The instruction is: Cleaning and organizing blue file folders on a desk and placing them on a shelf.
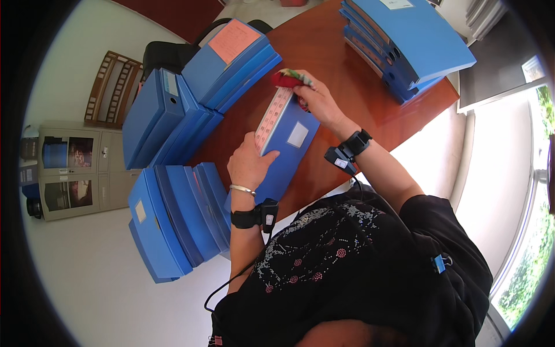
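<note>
A blue plastic file box [282,160] rests on the brown wooden table before me, its spine turned up. The spine carries a pink paper label [274,113] with printed writing, and a small white label [298,135] is stuck on the broad side. With my left hand [250,162] I grip the box near the middle of the spine, thumb on the broad side. A crumpled red and green patterned cloth [288,79] is in my right hand [318,97], pressed against the far end of the spine.
Blue file boxes are piled at the far left [234,60], with more standing at the left [151,117] and nearer left [173,217]. Another stack [416,39] sits at the table's [312,43] far right. A black chair [164,54] is behind; a metal cabinet [71,169] stands beyond.
</note>
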{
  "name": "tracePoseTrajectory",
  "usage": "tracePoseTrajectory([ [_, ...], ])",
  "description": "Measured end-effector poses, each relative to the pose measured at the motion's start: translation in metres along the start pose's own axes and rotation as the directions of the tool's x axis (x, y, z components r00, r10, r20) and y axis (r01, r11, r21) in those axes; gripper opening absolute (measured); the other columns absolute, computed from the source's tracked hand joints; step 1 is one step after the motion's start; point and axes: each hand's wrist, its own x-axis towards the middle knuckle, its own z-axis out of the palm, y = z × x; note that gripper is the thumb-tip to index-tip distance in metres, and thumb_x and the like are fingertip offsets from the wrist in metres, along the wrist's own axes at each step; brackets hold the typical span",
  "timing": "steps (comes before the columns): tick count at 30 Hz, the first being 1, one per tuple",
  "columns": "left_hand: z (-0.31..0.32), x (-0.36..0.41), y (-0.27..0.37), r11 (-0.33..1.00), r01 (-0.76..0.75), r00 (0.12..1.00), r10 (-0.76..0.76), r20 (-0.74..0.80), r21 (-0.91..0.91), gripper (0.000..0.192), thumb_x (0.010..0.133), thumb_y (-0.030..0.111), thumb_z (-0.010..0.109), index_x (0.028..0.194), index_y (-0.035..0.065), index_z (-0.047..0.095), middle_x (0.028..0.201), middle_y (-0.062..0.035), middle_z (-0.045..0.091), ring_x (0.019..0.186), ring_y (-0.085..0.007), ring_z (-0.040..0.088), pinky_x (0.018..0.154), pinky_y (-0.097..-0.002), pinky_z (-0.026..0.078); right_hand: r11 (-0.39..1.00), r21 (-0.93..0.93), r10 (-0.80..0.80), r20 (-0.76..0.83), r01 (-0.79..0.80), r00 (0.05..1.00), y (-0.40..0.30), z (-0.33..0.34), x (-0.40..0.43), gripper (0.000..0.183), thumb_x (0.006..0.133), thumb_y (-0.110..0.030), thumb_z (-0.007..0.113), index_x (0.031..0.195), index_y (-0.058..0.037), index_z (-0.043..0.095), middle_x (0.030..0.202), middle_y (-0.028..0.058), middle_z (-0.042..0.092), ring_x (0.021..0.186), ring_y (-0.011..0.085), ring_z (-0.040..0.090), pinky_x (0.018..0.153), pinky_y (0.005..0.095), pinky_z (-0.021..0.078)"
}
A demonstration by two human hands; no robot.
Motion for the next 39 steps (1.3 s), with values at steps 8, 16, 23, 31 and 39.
tracePoseTrajectory([
  [8, -0.003, -0.018, -0.016, 0.977, -0.054, 0.996, 0.038, -0.084, -0.205, 0.051, 0.068, 0.034, 0.073, 0.108, 0.0086, 0.055, 0.087, -0.0151, 0.066, 0.082, -0.0337, 0.064, 0.071, -0.0413, 0.049, 0.911, 0.079, 0.412, -0.16, -0.405, 0.897, 0.06, -0.048, -0.013, 0.033, 0.086, -0.01, 0.04, 0.115, -0.0059, 0.055, 0.075, -0.0021, 0.054, 0.059, 0.0056, 0.044, 0.052, 0.0206, 0.0367],
  [16, 0.029, -0.022, -0.066, 0.332, -0.086, 0.962, -0.216, -0.165, -0.939, 0.037, 0.08, 0.011, 0.07, 0.11, -0.0007, 0.053, 0.097, -0.0061, 0.061, 0.084, -0.0142, 0.058, 0.073, -0.0253, 0.049, 0.616, 0.549, 0.729, -0.124, -0.565, 0.674, 0.09, -0.02, -0.027, 0.019, 0.089, -0.014, 0.042, 0.099, -0.0064, 0.056, 0.084, 0.0064, 0.062, 0.065, 0.0141, 0.056, 0.058, 0.0275, 0.0476],
  [23, 0.071, -0.06, -0.129, -0.137, -0.075, 0.927, -0.375, -0.019, -0.988, 0.036, 0.087, 0.007, 0.059, 0.121, 0.0006, 0.048, 0.11, -0.0096, 0.058, 0.094, -0.0186, 0.059, 0.081, -0.0299, 0.05, 0.847, -0.111, 0.514, -0.071, -0.519, 0.855, 0.086, -0.039, -0.026, 0.04, 0.086, -0.008, 0.041, 0.124, -0.0131, 0.054, 0.091, 0.0051, 0.06, 0.079, 0.0116, 0.057, 0.07, 0.0275, 0.0466],
  [31, 0.068, -0.147, -0.181, -0.231, -0.232, 0.824, -0.563, -0.064, -0.945, 0.041, 0.088, 0.022, 0.059, 0.123, 0.0021, 0.049, 0.114, -0.0118, 0.058, 0.102, -0.0239, 0.058, 0.089, -0.0384, 0.048, -0.101, -0.975, -0.077, -0.192, -0.199, 0.978, 0.137, -0.189, 0.055, 0.051, 0.088, -0.023, 0.049, 0.138, -0.019, 0.037, 0.144, 0.0107, 0.032, 0.134, 0.0299, 0.025, 0.108, 0.0488, 0.0206],
  [39, 0.045, -0.228, -0.16, -0.186, -0.344, 0.771, -0.616, -0.163, -0.921, 0.042, 0.09, 0.032, 0.056, 0.121, 0.0029, 0.053, 0.121, -0.0117, 0.056, 0.111, -0.0263, 0.053, 0.097, -0.0414, 0.041, -0.031, -0.913, 0.072, 0.403, 0.406, 0.912, 0.211, -0.007, 0.093, 0.045, 0.088, -0.028, 0.048, 0.132, -0.021, 0.043, 0.143, 0.0078, 0.033, 0.135, 0.0251, 0.025, 0.108, 0.0513, 0.0199],
])
